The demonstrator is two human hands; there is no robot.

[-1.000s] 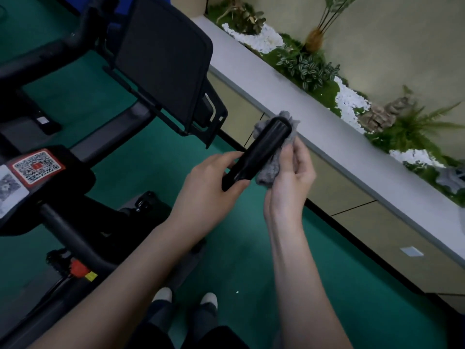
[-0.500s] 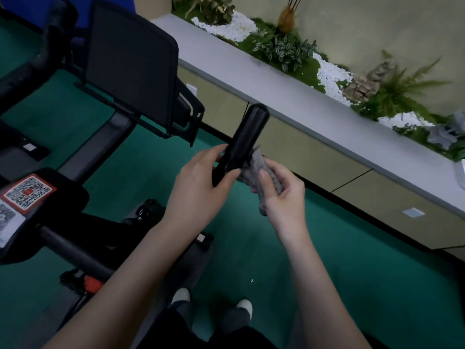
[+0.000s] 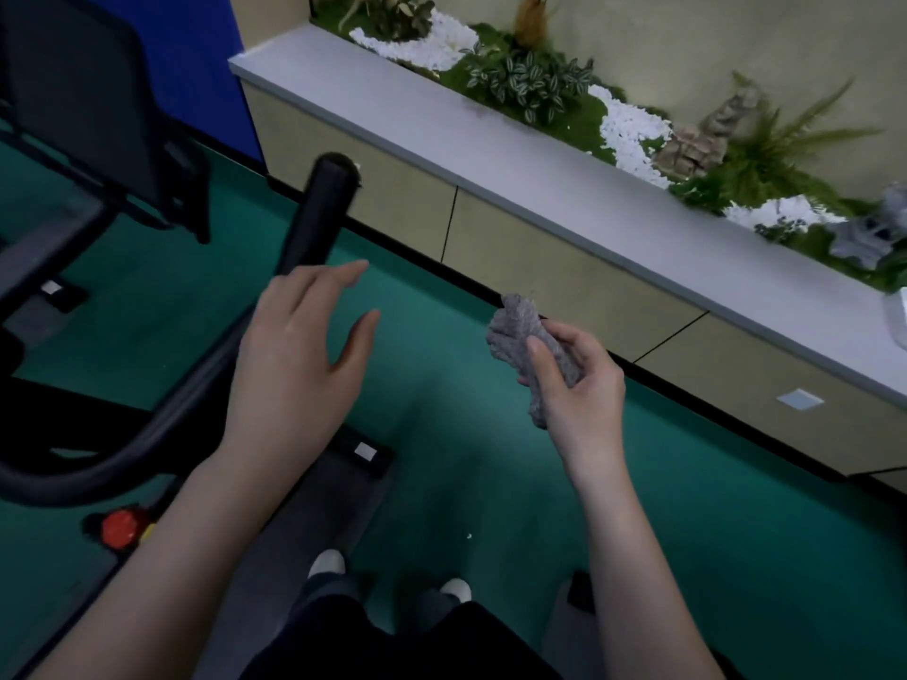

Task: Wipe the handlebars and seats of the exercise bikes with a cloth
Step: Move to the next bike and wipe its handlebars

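The black handlebar grip (image 3: 321,213) of the exercise bike rises at the upper centre-left, its end cap pointing up. My left hand (image 3: 299,350) hovers just below and in front of the grip with fingers straight and spread, holding nothing. My right hand (image 3: 576,380) is well to the right of the bar and grips a crumpled grey cloth (image 3: 515,336), thumb across it. The cloth is apart from the bar. The curved black bar (image 3: 122,458) continues down-left from under my left hand. The seat is not in view.
The bike's dark screen panel (image 3: 83,90) fills the upper left. A red knob (image 3: 120,527) sits on the frame at lower left. A beige cabinet with a grey ledge (image 3: 515,154) and plants runs diagonally on the right. Green floor lies between; my feet (image 3: 387,576) stand below.
My left hand has let go of the handlebar grip and opened. My right hand has pulled the cloth off the bar and moved it to the right.
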